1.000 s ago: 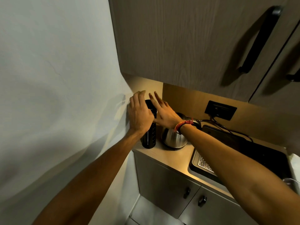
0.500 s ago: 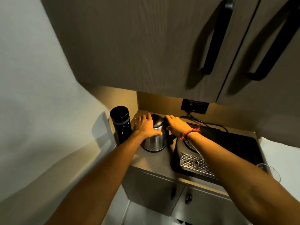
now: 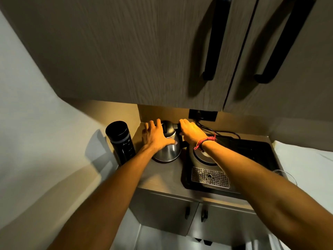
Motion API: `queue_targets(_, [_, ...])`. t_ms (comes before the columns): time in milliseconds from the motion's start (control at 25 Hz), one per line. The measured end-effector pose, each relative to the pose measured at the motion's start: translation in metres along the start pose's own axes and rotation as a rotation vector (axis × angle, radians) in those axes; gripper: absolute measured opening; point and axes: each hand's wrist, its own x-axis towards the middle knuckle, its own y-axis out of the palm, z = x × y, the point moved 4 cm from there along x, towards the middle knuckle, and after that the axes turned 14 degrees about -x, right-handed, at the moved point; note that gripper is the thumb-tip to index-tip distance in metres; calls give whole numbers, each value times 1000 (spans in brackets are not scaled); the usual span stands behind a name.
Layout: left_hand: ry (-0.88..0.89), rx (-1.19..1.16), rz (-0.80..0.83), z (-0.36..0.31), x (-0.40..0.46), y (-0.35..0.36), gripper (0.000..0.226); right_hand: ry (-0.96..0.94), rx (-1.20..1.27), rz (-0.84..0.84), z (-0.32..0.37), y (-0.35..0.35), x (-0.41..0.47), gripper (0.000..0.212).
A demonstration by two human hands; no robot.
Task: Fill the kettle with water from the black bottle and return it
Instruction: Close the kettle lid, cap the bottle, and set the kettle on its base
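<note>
A steel kettle [image 3: 170,152] with a black lid stands on the counter [image 3: 162,177] under the wall cabinets. My left hand [image 3: 155,136] lies flat against the kettle's left side, fingers spread. My right hand [image 3: 191,131] is closed around the kettle's black handle at its right. The black bottle [image 3: 120,141] stands upright, capped, just left of the kettle near the wall, untouched.
A round kettle base [image 3: 205,156] and a perforated drip grate [image 3: 210,177] sit on a black tray [image 3: 252,152] right of the kettle. Cables run to a wall socket [image 3: 202,114]. Overhead cabinets with black handles [image 3: 214,42] hang low. A glass rim [image 3: 286,175] shows at far right.
My left hand left the black bottle and moved right onto the kettle's side. My right hand shifted onto the kettle's handle. The view swung right and closer.
</note>
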Motion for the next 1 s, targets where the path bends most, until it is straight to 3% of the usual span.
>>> queue_targets(80, [51, -64, -31, -20, 6, -2, 117, 44, 13, -38, -16, -20, -14, 25])
queue_targets(160, [98, -127, -26, -43, 11, 1, 117, 99, -11, -80, -35, -44, -44, 8])
queue_targets(240, [150, -173, -26, -69, 13, 7, 115, 199, 113, -106, -56, -58, -61, 40])
queue_targets(320, [206, -186, -23, -95, 11, 15, 112, 265, 45, -88, -87, -51, -68, 13])
queue_targets(440, [269, -152, -1, -131, 3, 36, 115, 262, 20, -23, -117, -37, -68, 31])
queue_targets(760, [370, -51, 53, -179, -1, 64, 115, 376, 35, -24, -166, -16, -94, 35])
queue_targets(1000, [342, -15, 57, -172, 0, 60, 117, 314, 14, -7, -163, -16, -88, 29])
